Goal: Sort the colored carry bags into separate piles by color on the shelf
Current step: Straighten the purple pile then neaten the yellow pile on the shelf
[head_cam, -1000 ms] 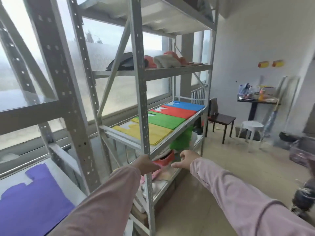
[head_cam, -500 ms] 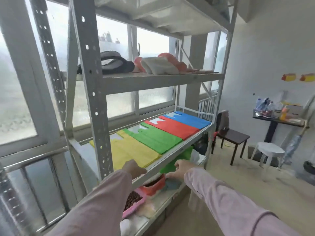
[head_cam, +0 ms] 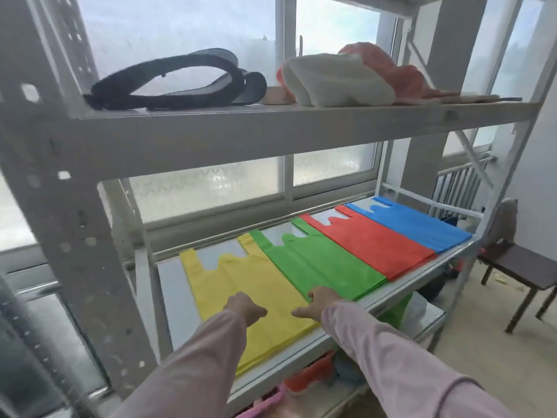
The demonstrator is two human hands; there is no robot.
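On the middle shelf (head_cam: pixel 173 297) of a grey metal rack, four flat piles of carry bags lie side by side, handles toward the back edge. The yellow pile (head_cam: pixel 241 276) sits nearest the left end. Next come the green pile (head_cam: pixel 319 260) and the red pile (head_cam: pixel 373 242), and the blue pile (head_cam: pixel 416 221) lies at the right end. Each pile slightly overlaps or touches its neighbour, and their bottoms reach the front edge.

Both arms, in pale pink sleeves, reach in over the front edge. The left hand (head_cam: pixel 245 307) rests on the yellow pile near the front, knuckles up, its fingers curled under. Whether they pinch the cloth cannot be told. The right hand (head_cam: pixel 318 301) lies where the yellow and green piles meet, close to the front edge. Its thumb stretches leftward flat on the yellow. The other fingers are hidden behind the back of the hand, so I cannot tell whether they grip anything.

On the shelf above (head_cam: pixel 271 128) lie a black looped strap (head_cam: pixel 168 86), a white cloth bundle (head_cam: pixel 334 82) and an orange-red bag (head_cam: pixel 388 67) behind it. Below the front edge, the lower shelf shows a green bag (head_cam: pixel 398 309), something red (head_cam: pixel 310 375) and a pink basket (head_cam: pixel 265 401). A dark chair (head_cam: pixel 518 267) stands on the floor past the right end.
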